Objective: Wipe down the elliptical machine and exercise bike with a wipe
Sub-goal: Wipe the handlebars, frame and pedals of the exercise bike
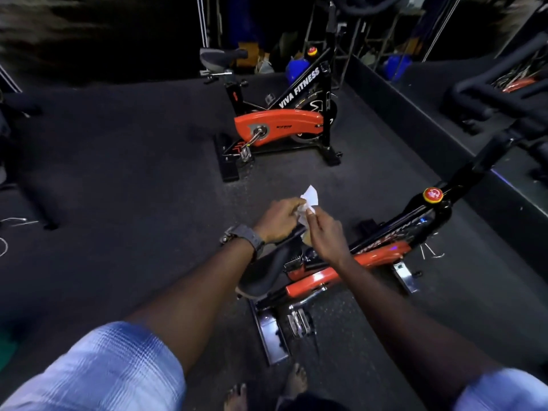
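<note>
Head view: both hands' fingers [292, 203] pinch wipe [309, 200] (corner pointing up).

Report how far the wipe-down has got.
Done: nothing shows as wiped. In hand: the left hand and right hand both pinch the white wipe above the near bike's saddle. Left: this near bike, the far bike, and the elliptical, which I cannot pick out.

White wipe [309, 203], near exercise bike [382, 250] black with orange guard and red-yellow knob [433, 194], far bike [281, 120] black and orange with white lettering, pale blue plaid sleeves [98, 372], grey watch [243, 237], dark grey floor [133, 173]
</note>
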The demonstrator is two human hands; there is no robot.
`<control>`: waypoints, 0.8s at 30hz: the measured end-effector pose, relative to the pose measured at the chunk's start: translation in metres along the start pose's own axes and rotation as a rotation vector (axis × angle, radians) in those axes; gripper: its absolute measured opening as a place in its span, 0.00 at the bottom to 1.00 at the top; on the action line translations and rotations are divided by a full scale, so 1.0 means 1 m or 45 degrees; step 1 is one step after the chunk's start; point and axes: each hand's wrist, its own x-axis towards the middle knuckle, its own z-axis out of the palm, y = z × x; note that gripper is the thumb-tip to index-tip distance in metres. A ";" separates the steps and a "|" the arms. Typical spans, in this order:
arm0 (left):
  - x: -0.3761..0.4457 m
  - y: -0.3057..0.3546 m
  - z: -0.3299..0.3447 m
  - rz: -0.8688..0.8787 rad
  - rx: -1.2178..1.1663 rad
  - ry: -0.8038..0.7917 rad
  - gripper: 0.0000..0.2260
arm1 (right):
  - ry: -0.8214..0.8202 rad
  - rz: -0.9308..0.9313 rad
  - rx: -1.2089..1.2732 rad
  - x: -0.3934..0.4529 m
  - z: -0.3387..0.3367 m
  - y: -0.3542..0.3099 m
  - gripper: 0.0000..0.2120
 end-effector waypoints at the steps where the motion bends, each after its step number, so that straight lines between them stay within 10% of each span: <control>1: -0.002 0.001 0.001 0.019 0.020 -0.008 0.16 | 0.001 -0.010 -0.026 -0.001 0.001 0.000 0.18; 16: -0.022 -0.030 0.020 -0.039 0.308 -0.069 0.18 | -0.006 -0.364 -0.589 -0.015 0.042 0.047 0.19; 24: -0.032 -0.083 0.026 0.065 0.527 -0.200 0.20 | -0.086 -0.173 -0.828 0.023 0.071 0.067 0.24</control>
